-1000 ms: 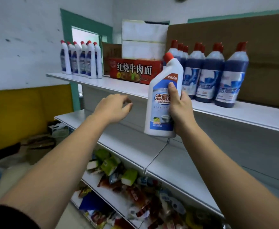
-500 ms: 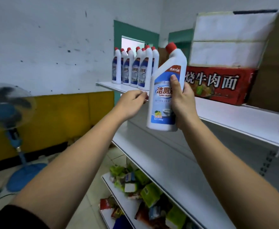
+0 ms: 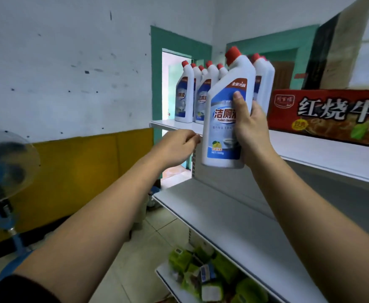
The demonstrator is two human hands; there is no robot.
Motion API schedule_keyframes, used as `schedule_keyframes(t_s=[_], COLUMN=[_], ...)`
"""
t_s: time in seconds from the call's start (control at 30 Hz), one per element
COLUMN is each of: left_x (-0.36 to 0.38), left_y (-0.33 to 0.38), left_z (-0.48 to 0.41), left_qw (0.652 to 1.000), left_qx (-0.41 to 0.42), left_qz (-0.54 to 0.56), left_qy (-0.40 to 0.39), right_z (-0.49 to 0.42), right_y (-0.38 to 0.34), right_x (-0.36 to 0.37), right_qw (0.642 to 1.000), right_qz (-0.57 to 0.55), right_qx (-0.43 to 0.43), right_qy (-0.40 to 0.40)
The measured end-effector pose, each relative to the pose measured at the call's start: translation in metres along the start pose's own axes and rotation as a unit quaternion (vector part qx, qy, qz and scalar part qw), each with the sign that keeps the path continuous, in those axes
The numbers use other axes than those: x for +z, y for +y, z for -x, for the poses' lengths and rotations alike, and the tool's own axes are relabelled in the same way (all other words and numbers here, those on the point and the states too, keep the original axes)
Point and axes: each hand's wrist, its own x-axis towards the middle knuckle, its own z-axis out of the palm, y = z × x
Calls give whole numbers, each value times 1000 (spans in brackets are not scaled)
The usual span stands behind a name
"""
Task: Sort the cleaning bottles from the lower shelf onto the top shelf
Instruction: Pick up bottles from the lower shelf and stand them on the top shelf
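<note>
My right hand (image 3: 250, 130) grips a white toilet-cleaner bottle (image 3: 222, 119) with a red cap and blue label, held upright in front of the top shelf (image 3: 323, 154). Behind it, at the shelf's left end, stands a group of several matching bottles (image 3: 192, 97). My left hand (image 3: 175, 147) hovers just left of the held bottle, at the shelf's front edge, fingers curled and holding nothing. The lower shelf (image 3: 227, 217) beneath shows a bare grey surface.
A red noodle carton (image 3: 330, 115) lies on the top shelf to the right, with cardboard behind it. Green packets (image 3: 209, 274) fill the bottom shelf. A blue standing fan (image 3: 2, 171) is at the left. A green-framed doorway (image 3: 174, 92) opens behind the shelf end.
My view and both hands have swung left along the top shelf, bringing the held bottle close to the group of white bottles. The dark blue bottles have left the view.
</note>
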Motion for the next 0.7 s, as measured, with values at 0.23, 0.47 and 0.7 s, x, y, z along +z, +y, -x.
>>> schedule_keyframes(t_s=[0.23, 0.47, 0.7], left_x=[-29, -17, 6], left_y=[-88, -135, -169], left_z=[-64, -128, -182], left_qw=[999, 995, 991], left_qx=[38, 91, 123], left_qz=[10, 15, 26], left_qy=[-33, -45, -41], right_z=[-45, -102, -149], right_y=[31, 61, 92], right_x=[74, 105, 119], right_qw=[998, 991, 979], right_qz=[16, 88, 168], right_qx=[7, -17, -45], right_qy=[63, 104, 109])
